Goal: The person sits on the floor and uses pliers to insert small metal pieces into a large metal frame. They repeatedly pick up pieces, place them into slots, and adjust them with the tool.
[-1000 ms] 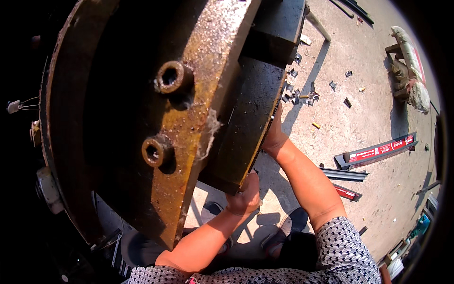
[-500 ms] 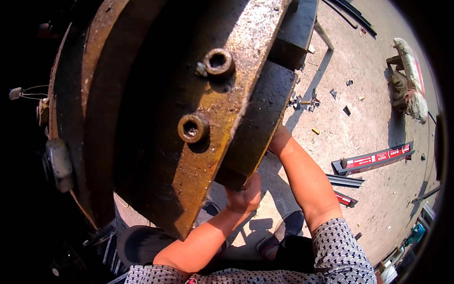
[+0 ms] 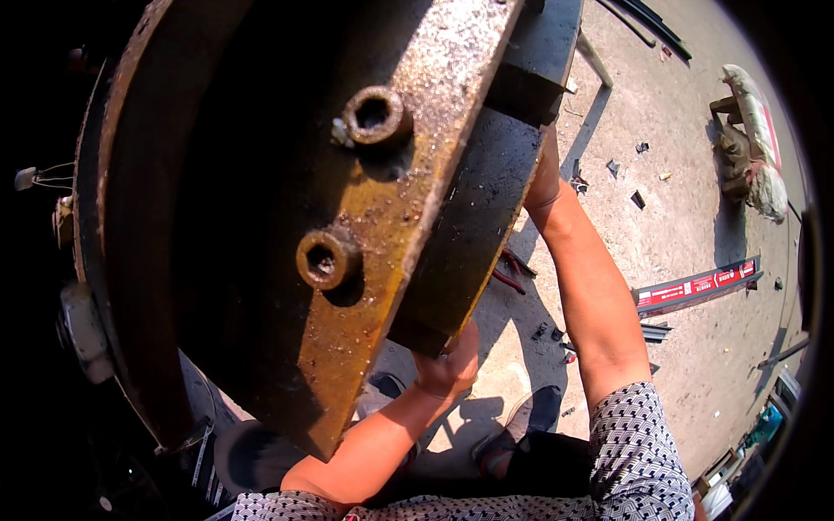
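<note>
— Two bare arms come up from the lower edge. Where does each one end?

— The left hand (image 3: 447, 369) is raised under the low corner of the dark metal block (image 3: 473, 217), fingers curled up against its underside, the forearm slanting up from the patterned sleeve (image 3: 638, 451). The right hand (image 3: 546, 178) reaches higher, arm nearly straight, and presses on the block's far edge; most of that hand is hidden behind the metal.

— Are they gripping it?

— The left hand is clasped on the block's bottom corner. For the right, I cannot tell whether the fingers close around anything.

— Where does the block sit, and how does it run?

— It lies against the rim of the large rusty disc (image 3: 287, 217), which fills the upper left of the view. Its long axis slants from upper right down to lower left, following the disc's rusty flange. Two socket bolts (image 3: 375, 113) stand out of that flange, pointing toward the camera.

— And below?

— Concrete ground (image 3: 695, 217) in sunlight, with small scattered parts and a red and grey strip (image 3: 695, 286) well off to the right.
</note>
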`<control>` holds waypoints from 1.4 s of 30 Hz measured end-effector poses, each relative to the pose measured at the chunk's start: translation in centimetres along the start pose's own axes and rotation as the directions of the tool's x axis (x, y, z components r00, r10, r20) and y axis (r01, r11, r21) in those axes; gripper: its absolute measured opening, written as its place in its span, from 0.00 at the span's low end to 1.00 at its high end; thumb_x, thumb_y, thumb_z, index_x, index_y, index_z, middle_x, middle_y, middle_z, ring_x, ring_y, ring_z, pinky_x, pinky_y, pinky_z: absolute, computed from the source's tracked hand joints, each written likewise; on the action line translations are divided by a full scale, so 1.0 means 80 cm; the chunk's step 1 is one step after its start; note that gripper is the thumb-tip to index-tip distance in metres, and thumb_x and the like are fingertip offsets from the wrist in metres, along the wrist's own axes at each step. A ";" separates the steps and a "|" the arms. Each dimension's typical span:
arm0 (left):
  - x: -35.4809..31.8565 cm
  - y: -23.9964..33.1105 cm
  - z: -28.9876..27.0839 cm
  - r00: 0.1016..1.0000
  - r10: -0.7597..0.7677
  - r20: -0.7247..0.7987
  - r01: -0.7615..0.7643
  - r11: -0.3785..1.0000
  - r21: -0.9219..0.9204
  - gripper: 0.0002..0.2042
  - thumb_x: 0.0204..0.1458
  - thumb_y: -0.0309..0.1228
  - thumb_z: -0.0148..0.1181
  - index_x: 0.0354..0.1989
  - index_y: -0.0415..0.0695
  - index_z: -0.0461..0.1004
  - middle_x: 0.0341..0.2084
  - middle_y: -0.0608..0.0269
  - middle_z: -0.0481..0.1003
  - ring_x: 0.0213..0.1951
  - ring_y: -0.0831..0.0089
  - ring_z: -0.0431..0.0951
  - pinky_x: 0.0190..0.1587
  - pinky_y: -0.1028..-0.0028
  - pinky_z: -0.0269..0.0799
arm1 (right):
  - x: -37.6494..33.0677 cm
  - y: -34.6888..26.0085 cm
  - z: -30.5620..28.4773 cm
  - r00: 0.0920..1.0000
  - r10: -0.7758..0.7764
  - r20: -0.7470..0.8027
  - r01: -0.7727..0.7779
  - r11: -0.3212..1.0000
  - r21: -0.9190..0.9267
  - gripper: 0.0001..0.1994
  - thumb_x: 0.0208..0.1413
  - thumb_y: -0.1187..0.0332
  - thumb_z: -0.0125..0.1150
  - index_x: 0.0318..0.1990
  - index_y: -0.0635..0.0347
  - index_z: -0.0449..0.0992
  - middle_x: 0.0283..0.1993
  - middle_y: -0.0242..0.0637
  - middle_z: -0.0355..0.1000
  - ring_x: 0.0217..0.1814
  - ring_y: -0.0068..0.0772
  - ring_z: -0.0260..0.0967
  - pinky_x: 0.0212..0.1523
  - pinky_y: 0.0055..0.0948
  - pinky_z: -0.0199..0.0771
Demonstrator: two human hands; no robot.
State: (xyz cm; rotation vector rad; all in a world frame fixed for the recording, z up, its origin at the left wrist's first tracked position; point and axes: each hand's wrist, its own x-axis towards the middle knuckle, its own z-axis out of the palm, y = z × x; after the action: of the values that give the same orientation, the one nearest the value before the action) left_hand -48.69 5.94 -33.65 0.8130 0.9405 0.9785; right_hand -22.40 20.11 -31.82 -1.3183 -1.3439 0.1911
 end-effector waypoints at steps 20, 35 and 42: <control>0.006 0.044 0.025 0.996 0.032 -0.080 0.014 0.855 0.519 0.11 0.54 0.19 0.53 0.22 0.44 0.63 0.21 0.63 0.61 0.24 0.68 0.66 0.29 0.73 0.58 | -0.056 -0.082 0.057 0.956 0.292 -0.007 -0.260 0.861 0.437 0.07 0.45 0.71 0.68 0.33 0.61 0.81 0.30 0.44 0.78 0.30 0.49 0.77 0.30 0.34 0.74; 0.015 0.036 -0.004 0.891 0.219 0.398 -0.449 0.297 0.842 0.06 0.51 0.18 0.51 0.25 0.42 0.67 0.24 0.57 0.63 0.28 0.59 0.68 0.30 0.69 0.62 | -0.089 -0.104 0.084 0.890 0.455 0.015 -0.362 0.688 0.629 0.09 0.48 0.73 0.70 0.34 0.64 0.77 0.30 0.41 0.78 0.29 0.32 0.75 0.31 0.30 0.74; 0.015 0.037 0.006 0.888 0.243 0.391 -0.447 0.245 0.861 0.06 0.50 0.17 0.51 0.24 0.42 0.66 0.24 0.56 0.63 0.30 0.58 0.69 0.33 0.68 0.64 | -0.081 -0.107 0.077 0.911 0.410 -0.041 -0.299 0.728 0.617 0.06 0.49 0.72 0.68 0.33 0.64 0.78 0.29 0.43 0.78 0.28 0.37 0.77 0.30 0.31 0.75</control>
State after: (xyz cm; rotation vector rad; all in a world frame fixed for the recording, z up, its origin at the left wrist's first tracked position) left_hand -48.85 7.99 -31.13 2.2009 1.1814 0.6017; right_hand -33.95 15.75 -31.00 -0.9954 -0.7588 0.6982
